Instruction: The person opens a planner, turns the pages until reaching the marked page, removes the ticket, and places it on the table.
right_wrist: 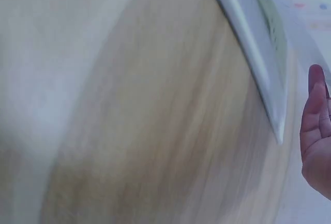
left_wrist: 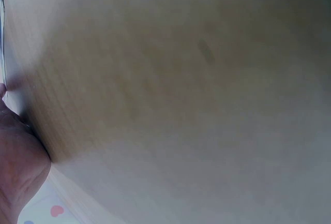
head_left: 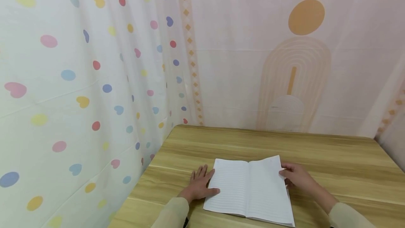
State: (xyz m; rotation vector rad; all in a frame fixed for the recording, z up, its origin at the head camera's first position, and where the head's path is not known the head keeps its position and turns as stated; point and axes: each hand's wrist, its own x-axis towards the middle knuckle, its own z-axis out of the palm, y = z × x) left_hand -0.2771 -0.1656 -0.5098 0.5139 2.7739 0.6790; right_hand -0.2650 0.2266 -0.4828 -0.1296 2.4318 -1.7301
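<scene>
A lined notebook (head_left: 232,185) lies open on the wooden table, its white pages spread on both sides of the middle fold. At its left edge my left hand (head_left: 200,185) rests with fingers spread on the table and the thumb lying over the page. My right hand (head_left: 296,176) pinches the upper outer edge of the right page (head_left: 267,185), which is raised off the pages below. In the right wrist view, the lifted page (right_wrist: 302,38) stands apart from the notebook's lower pages, beside my right hand (right_wrist: 318,136). Only part of my left hand (left_wrist: 20,167) shows in the left wrist view.
The wood-grain table (head_left: 253,140) extends behind and to both sides of the notebook. A white curtain with coloured dots and hearts (head_left: 95,80) hangs at the left, and a pale patterned cloth (head_left: 231,80) hangs behind the table's far edge.
</scene>
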